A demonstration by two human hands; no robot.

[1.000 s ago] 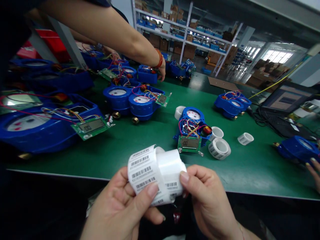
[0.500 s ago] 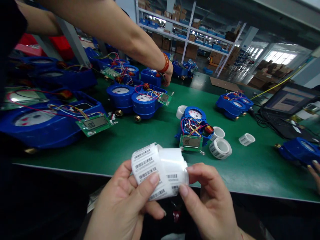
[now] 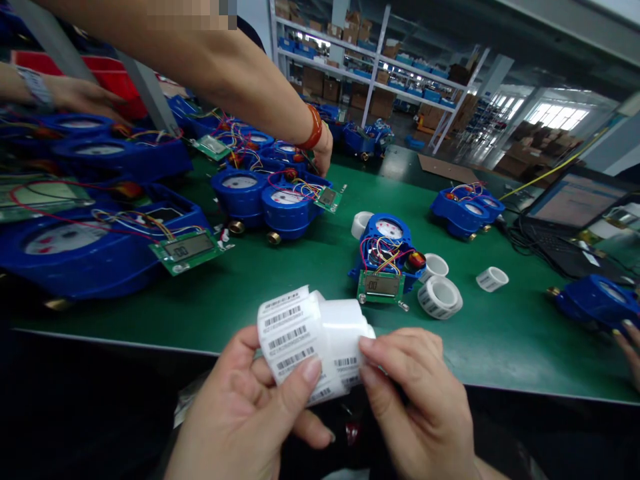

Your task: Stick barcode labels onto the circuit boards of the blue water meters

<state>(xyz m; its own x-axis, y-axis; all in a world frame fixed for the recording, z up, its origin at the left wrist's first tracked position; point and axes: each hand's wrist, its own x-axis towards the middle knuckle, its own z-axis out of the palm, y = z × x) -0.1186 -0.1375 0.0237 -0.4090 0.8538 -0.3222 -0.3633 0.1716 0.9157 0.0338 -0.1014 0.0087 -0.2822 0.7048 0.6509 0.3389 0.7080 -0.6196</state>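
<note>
A white roll of barcode labels [image 3: 310,340] is held between both hands just in front of the green table's near edge [image 3: 150,337]. My left hand [image 3: 250,413] grips its unrolled strip, thumb pressed on the barcodes. My right hand [image 3: 415,400] pinches the roll's right side with thumb and fingers. Beyond them on the table stands a blue water meter [image 3: 383,250] with coloured wires and a small green display board [image 3: 380,287].
Other label rolls [image 3: 440,297] [image 3: 493,279] lie right of the meter. Several blue meters [image 3: 265,200] crowd the left and back. Another person's arm with a red bracelet [image 3: 313,130] reaches over them. A laptop [image 3: 570,207] stands at right; a third person's fingers [image 3: 630,347] show at the right edge.
My right fingers have shifted up along the roll's right side. The other person's hand has drawn slightly left and back among the far meters; another hand appears at far left.
</note>
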